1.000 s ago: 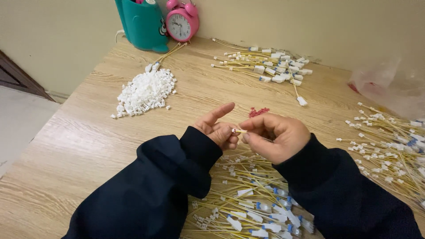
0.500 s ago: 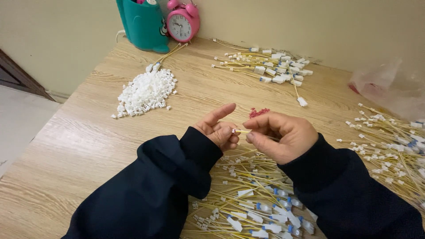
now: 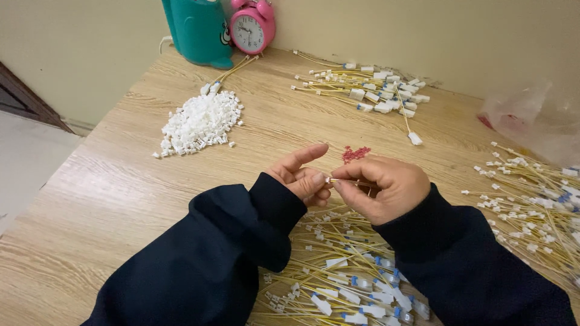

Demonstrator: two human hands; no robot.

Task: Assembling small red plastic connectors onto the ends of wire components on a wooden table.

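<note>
My left hand (image 3: 302,175) and my right hand (image 3: 380,186) meet over the wooden table (image 3: 115,199), both in dark sleeves. Between their fingertips is a thin yellow wire with a small white connector (image 3: 331,180); the right hand pinches the wire and the left thumb and fingers close on its white end, index finger stretched out. Directly below the hands lies a pile of yellow wires with white and blue connectors (image 3: 344,278).
A heap of small white plastic housings (image 3: 199,121) lies at left. More wire bundles rest at the back (image 3: 374,90) and at right (image 3: 538,205). Small red bits (image 3: 355,153), a teal container (image 3: 198,30), a pink alarm clock (image 3: 252,27) and a clear bag (image 3: 531,118) stand around.
The hands stay together in almost the same place; the right hand's fingers have shifted slightly on the wire.
</note>
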